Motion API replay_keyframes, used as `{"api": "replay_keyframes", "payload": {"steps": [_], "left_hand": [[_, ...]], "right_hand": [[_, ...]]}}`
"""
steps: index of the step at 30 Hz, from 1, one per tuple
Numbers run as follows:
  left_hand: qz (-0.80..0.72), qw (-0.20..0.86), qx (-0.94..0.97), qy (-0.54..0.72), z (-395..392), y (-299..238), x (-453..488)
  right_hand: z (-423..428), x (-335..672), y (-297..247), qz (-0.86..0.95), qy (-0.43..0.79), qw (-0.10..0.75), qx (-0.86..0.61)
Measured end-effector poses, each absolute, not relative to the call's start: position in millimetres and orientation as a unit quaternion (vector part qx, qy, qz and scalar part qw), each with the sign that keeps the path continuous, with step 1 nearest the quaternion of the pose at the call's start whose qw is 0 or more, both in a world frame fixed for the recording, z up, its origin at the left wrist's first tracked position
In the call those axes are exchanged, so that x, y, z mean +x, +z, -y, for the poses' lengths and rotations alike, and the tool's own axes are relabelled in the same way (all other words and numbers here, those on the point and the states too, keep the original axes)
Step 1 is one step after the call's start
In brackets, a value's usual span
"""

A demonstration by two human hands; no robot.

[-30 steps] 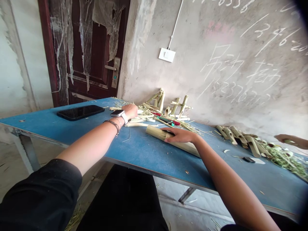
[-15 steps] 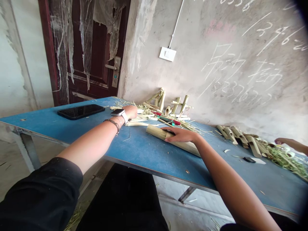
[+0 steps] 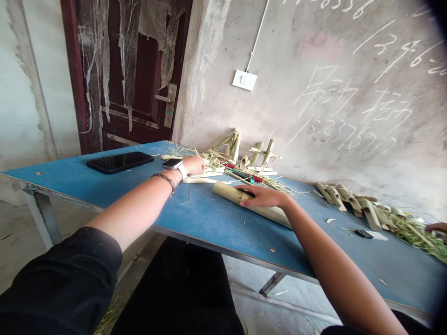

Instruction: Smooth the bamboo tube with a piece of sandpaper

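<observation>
My left hand [image 3: 194,165], with a watch on its wrist, reaches into bamboo strips and shavings [image 3: 213,163] at the back of the table. Its fingers are curled; whatever they hold is hidden. My right hand [image 3: 262,196] lies over a thick bamboo tube [image 3: 228,190], thumb on the near side and the other fingers on the far side. A small dark object [image 3: 244,190] shows beneath the right fingers; I cannot tell what it is. Between the hands and the wall lie red-handled and green-handled tools [image 3: 249,177], partly among the scraps.
The blue table [image 3: 195,214] bears a black phone [image 3: 120,162] at left. Small bamboo structures [image 3: 267,156] stand by the wall. To the right are cut bamboo pieces [image 3: 370,214], shavings, a black round item [image 3: 363,233] and another person's hand [image 3: 436,227].
My left hand has shifted slightly right within the scraps, its fist turned a little. My right hand stays on the bamboo tube. The other person's hand has moved right, towards the edge of view.
</observation>
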State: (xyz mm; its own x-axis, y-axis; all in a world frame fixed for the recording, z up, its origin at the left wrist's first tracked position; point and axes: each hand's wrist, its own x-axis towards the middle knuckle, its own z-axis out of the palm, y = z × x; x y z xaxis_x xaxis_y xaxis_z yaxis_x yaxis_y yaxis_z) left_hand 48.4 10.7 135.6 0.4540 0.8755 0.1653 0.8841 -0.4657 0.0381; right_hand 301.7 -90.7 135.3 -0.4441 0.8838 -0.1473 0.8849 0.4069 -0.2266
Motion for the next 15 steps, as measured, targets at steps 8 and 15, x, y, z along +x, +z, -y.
{"api": "replay_keyframes", "payload": {"steps": [8,15], "left_hand": [[0.530,0.031,-0.847,-0.027,-3.8,139.8,53.9],[0.538,0.020,-0.842,-0.019,-6.6,140.4,51.7]], "right_hand": [[89.9,302.6,134.6,-0.838,-0.136,-0.003,0.528],[89.8,302.8,134.7,-0.839,-0.130,0.001,0.528]]}}
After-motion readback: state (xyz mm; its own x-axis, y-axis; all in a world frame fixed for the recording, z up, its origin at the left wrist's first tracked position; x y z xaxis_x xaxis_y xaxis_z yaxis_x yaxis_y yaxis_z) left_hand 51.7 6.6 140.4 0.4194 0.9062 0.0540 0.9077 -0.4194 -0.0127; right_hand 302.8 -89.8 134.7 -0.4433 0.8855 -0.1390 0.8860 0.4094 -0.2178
